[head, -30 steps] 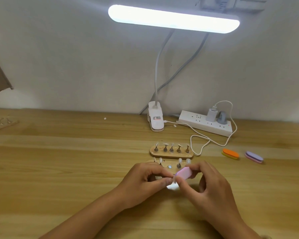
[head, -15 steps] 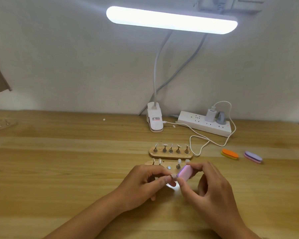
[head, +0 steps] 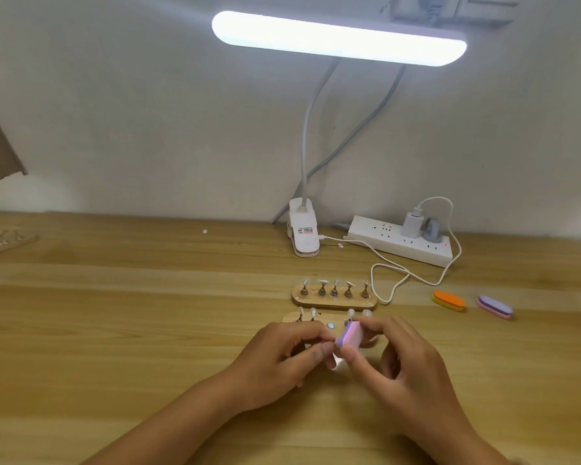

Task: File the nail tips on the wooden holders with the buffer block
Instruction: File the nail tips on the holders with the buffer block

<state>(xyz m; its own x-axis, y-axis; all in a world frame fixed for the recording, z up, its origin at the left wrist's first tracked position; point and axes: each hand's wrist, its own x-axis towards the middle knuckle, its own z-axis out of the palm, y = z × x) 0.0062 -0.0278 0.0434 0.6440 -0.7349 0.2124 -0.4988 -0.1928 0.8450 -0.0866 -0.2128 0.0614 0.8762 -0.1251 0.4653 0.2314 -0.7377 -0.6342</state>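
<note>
Two sets of fingertips meet near the table's [head: 121,330] middle: the right hand [head: 413,374] pinches the pink-and-purple buffer block [head: 350,335], and the left hand [head: 282,360] pinches at its edge, its hold hidden. This happens over the nearer wooden holder [head: 292,318]; a second holder [head: 332,302] stands just behind.

No text could be read, the only printing in view being a small red-and-dark label [head: 306,231] on the white lamp clamp [head: 303,245], too blurred to make out.
</note>
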